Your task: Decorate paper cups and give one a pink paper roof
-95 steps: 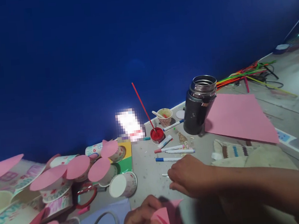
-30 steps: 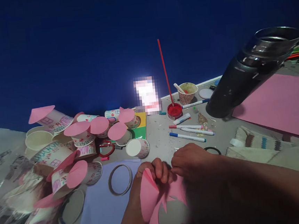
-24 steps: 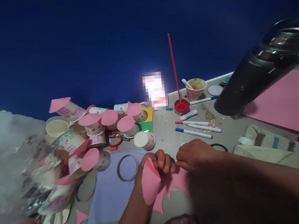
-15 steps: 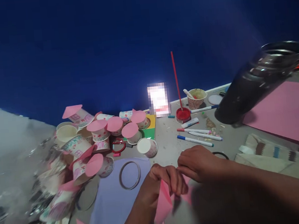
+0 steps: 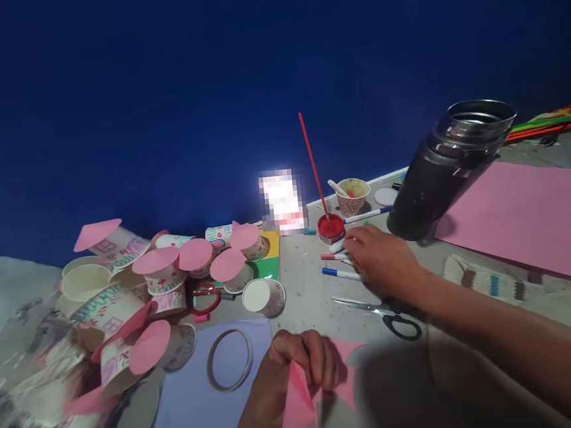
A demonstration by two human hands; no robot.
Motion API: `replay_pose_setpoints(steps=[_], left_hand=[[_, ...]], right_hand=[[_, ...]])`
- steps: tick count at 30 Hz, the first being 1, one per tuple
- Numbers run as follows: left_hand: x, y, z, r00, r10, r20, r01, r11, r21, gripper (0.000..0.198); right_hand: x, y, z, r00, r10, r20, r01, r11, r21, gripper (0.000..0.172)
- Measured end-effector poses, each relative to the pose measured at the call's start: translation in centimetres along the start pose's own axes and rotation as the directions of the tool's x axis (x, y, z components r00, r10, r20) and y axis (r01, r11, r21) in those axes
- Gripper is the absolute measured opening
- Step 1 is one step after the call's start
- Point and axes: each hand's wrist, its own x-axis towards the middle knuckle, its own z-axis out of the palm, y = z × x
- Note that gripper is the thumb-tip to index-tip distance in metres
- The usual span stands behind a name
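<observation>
My left hand (image 5: 306,362) is closed on pink paper (image 5: 297,409), which is folded and hangs below the fingers. More pink paper with curved cut edges (image 5: 347,362) shows to its right. My right hand (image 5: 384,258) is over the felt-tip pens, fingers bent together on the right end of a short white tube (image 5: 337,247); its fingertips are partly hidden. A red-capped pen (image 5: 332,257) and a blue-capped pen (image 5: 341,274) run under that hand. Scissors with dark handles (image 5: 381,312) lie on the table between the hands, their blades pointing left.
Decorated paper cups with pink paper tops (image 5: 157,262) crowd the left. A tape roll (image 5: 229,359) lies on purple paper (image 5: 196,401). Behind the pens stand a red paint pot (image 5: 331,228) with a stick and a patterned cup (image 5: 353,198). A dark flask (image 5: 442,173) leans at right.
My right hand has left the pink paper and moved up and right to the pens and the white tube, uncovering the scissors. My left hand keeps the paper. The view has shifted slightly right.
</observation>
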Motion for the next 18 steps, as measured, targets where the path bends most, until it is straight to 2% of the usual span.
replay_pose_setpoints(steps=[2, 4, 8, 10, 13, 15, 18], left_hand=[[-0.6, -0.1, 0.4, 0.998, 0.053, -0.045, -0.055, 0.998, -0.026, 0.037], [-0.8, -0.2, 0.5, 0.996, 0.078, -0.037, -0.079, 0.996, -0.031, 0.031], [-0.7, 0.1, 1.0, 0.997, 0.076, -0.030, -0.078, 0.996, -0.046, 0.023], [-0.8, 0.4, 1.5, 0.995, 0.069, -0.070, -0.072, 0.997, -0.041, 0.017], [-0.9, 0.8, 2.2, 0.989, 0.076, -0.130, -0.080, 0.997, -0.024, 0.016], [-0.9, 1.0, 2.7, 0.982, 0.093, -0.164, -0.096, 0.995, -0.013, 0.017], [-0.7, 1.6, 3.3, 0.953, 0.104, -0.286, -0.107, 0.994, 0.006, 0.015]], right_hand=[[0.6, 1.2, 0.5, 0.999, 0.028, -0.034, -0.029, 0.999, -0.018, 0.028], [0.9, 1.8, 1.3, 0.998, 0.028, -0.051, -0.029, 0.999, -0.020, 0.030], [1.3, 2.2, 2.6, 0.997, 0.031, -0.075, -0.030, 1.000, 0.006, 0.024], [1.4, 2.3, 2.7, 0.995, 0.045, -0.087, -0.041, 0.998, 0.043, 0.020], [1.3, 2.1, 1.9, 0.993, 0.048, -0.111, -0.032, 0.989, 0.146, 0.015], [0.8, 1.6, 0.8, 0.992, 0.010, -0.124, 0.022, 0.967, 0.253, 0.015], [-0.4, 0.2, -0.7, 0.989, -0.112, -0.100, 0.146, 0.866, 0.478, 0.019]])
